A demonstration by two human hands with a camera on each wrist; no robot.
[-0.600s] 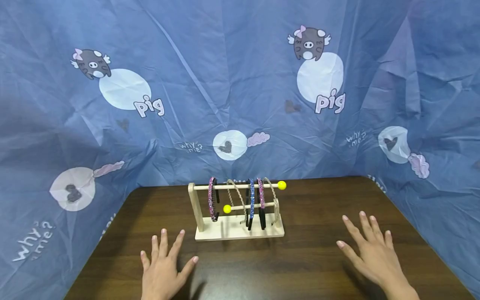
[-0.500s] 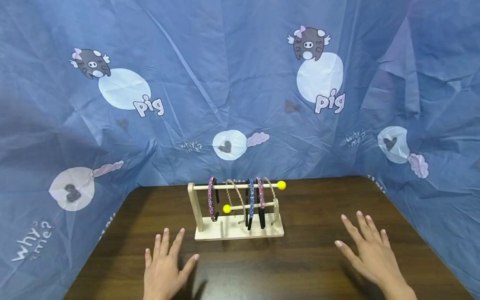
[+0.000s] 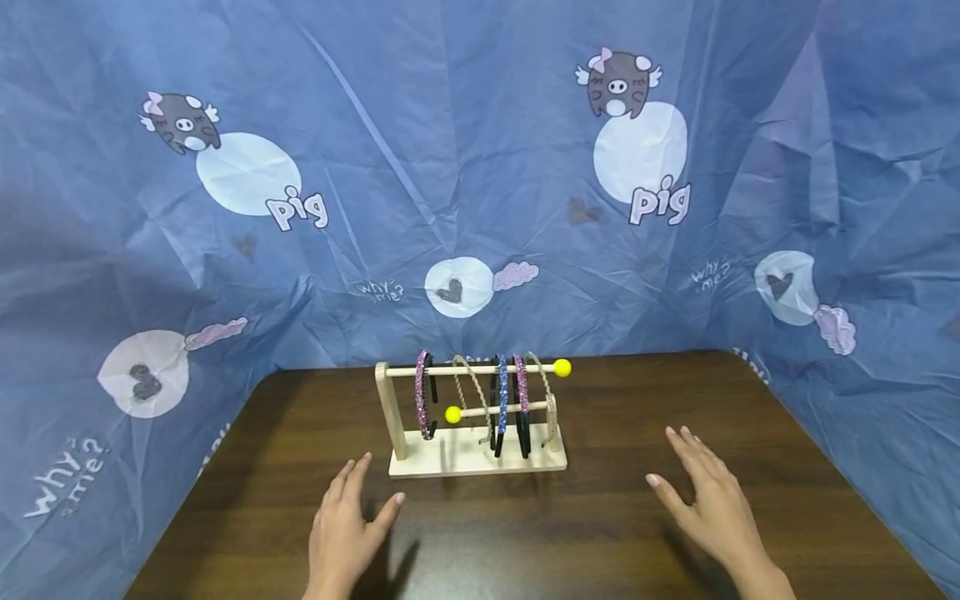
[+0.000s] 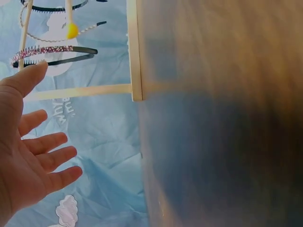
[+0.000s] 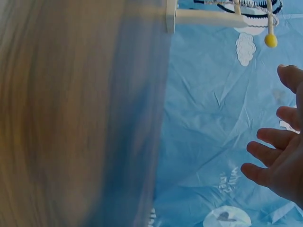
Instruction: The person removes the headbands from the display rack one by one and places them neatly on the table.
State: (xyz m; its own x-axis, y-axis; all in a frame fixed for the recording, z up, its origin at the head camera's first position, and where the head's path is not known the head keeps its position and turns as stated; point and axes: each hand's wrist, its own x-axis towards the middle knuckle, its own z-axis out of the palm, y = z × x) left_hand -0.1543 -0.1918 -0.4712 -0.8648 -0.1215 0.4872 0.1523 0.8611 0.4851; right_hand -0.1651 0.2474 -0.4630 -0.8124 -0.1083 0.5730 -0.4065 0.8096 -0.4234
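A pale wooden rack with two rods tipped by yellow balls stands on the table, several headbands hanging from it. On the upper rod's left hangs a pink glittery headband. Further right come a braided beige headband, a blue glittery headband, another pink headband and another braided one. My left hand hovers in front of the rack's left end, thumb apart from the fingers, holding nothing. To the rack's right, my right hand is likewise raised over the table with nothing in it.
The dark brown wooden table runs back to a blue cloth backdrop printed with pigs and lettering. The cloth also closes off the left and right sides. A yellow ball juts past the rack's right end.
Both hands have moved inward toward the rack, left hand rightward and right hand leftward. Their fingers have drawn closer together and the hands have turned palms inward. Rack and headbands stay put.
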